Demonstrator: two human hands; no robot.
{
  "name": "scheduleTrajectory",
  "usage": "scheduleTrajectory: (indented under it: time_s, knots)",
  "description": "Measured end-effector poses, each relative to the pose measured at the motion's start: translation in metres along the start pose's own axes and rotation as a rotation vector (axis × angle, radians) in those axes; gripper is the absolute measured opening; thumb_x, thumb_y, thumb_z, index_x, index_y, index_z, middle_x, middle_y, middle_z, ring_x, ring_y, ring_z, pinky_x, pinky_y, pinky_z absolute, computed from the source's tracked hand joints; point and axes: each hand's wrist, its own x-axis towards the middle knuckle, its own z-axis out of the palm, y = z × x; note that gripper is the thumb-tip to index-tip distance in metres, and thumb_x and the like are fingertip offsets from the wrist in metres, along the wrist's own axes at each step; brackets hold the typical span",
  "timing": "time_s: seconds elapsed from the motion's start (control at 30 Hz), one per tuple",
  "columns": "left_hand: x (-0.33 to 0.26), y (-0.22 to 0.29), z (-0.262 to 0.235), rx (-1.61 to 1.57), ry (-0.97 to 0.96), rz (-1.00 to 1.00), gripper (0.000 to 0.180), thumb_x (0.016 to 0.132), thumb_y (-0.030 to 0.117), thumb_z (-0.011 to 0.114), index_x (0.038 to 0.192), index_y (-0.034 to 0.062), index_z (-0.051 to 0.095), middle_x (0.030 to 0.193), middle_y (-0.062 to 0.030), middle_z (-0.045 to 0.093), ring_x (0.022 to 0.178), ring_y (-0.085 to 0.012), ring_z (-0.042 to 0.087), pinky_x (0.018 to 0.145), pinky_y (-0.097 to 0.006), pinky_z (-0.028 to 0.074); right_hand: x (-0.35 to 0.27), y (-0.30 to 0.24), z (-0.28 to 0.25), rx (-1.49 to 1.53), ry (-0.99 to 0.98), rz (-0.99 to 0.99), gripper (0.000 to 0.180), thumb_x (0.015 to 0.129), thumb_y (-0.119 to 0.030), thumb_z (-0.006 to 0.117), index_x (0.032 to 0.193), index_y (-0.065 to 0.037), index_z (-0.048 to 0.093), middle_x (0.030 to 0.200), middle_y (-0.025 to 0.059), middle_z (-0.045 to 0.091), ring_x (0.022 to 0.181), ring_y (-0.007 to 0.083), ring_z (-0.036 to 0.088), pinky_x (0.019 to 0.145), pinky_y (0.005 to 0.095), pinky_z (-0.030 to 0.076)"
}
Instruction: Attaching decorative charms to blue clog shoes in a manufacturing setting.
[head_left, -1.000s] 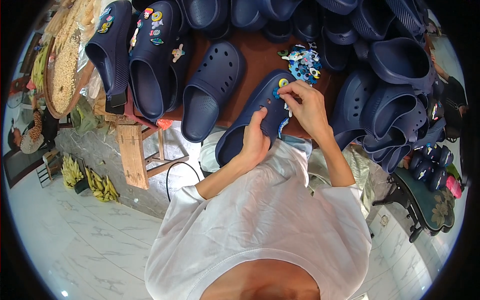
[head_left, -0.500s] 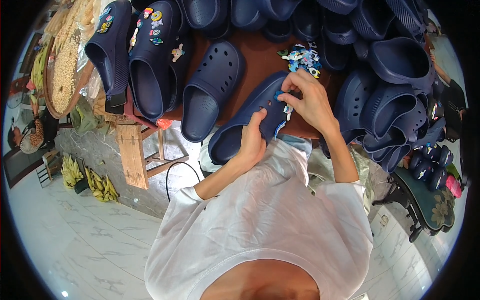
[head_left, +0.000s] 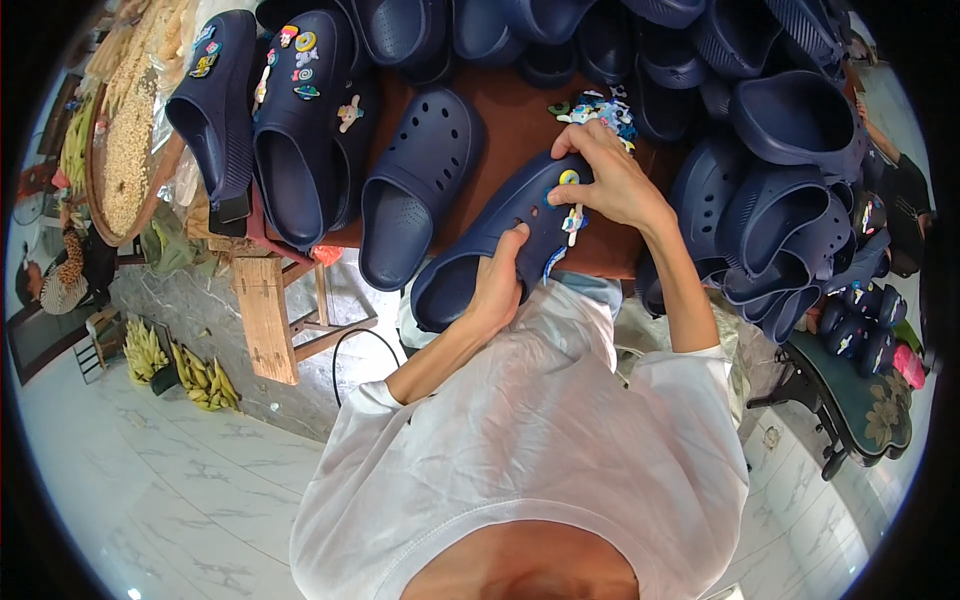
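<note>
A navy clog lies slanted at the table's front edge, toe pointing up and right. My left hand is closed around its side, the thumb lying on the upper beside the vent holes. At the toe, my right hand curls its fingers over the tip while its thumb presses beside a small blue charm. A round yellow charm shows between thumb and index finger. Along the clog's right side sit a white figure charm and a blue-and-white charm. Just beyond my right hand is a pile of colourful charms.
An undecorated navy clog lies to the left, with charm-decorated clogs further left. More navy clogs are heaped at the right and back on the brown tabletop. A wooden stool stands at lower left.
My right hand has loosened its pinch on the blue charm and spread over the toe. The yellow charm has come into sight. My left hand keeps its hold.
</note>
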Motion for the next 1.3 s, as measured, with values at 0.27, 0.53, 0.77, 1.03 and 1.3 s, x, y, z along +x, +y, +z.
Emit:
scheduleTrajectory:
  time_s: [0.27,0.53,0.77,1.03,1.3]
  knots:
    - [0.012,0.016,-0.007,-0.24,0.019,-0.148,0.044,0.095,0.023,0.046,0.131,-0.0028,0.046,0.126,-0.0154,0.058,0.118,-0.0256,0.059,0.104,-0.041,0.047,-0.016,0.003,0.043,0.087,0.25,-0.151,0.024,0.078,-0.023,0.078,0.099,-0.013,0.072,0.12,0.0117,0.054,0.115,0.0326,0.051,0.1,0.0428,0.04]
    - [0.011,0.024,-0.001,-0.312,0.051,-0.177,0.045,0.094,0.023,0.05,0.13,-0.0031,0.046,0.128,-0.0183,0.057,0.12,-0.0288,0.057,0.106,-0.044,0.044,-0.011,0.002,0.05,0.009,0.244,-0.176,0.022,0.081,-0.023,0.076,0.1,-0.013,0.072,0.124,0.0123,0.054,0.118,0.0336,0.049,0.101,0.0441,0.039]
    - [0.012,0.015,-0.009,-0.299,0.086,-0.119,0.043,0.093,0.018,0.051,0.13,-0.0026,0.046,0.133,-0.0189,0.055,0.122,-0.0298,0.056,0.108,-0.046,0.042,-0.002,0.022,0.034,0.052,0.562,-0.049,0.017,0.084,-0.014,0.071,0.1,-0.007,0.069,0.095,0.0123,0.065,0.098,0.0299,0.064,0.085,0.0387,0.049]
    - [0.006,0.017,-0.007,-0.364,0.108,-0.102,0.044,0.094,0.02,0.049,0.131,-0.0032,0.046,0.136,-0.0192,0.054,0.127,-0.0307,0.052,0.112,-0.047,0.036,0.026,0.059,0.022,-0.145,0.6,0.264,0.023,0.084,-0.025,0.074,0.093,-0.006,0.064,0.085,0.009,0.068,0.078,0.0278,0.068,0.07,0.0403,0.051]
    - [0.012,0.018,-0.02,-0.478,0.086,-0.131,0.046,0.095,0.028,0.048,0.13,-0.0024,0.05,0.136,-0.0182,0.055,0.129,-0.0302,0.051,0.113,-0.046,0.035,0.031,0.071,0.028,-0.05,0.523,0.336,0.024,0.086,-0.025,0.074,0.09,-0.003,0.064,0.075,0.0038,0.065,0.067,0.0134,0.062,0.065,0.0282,0.05]
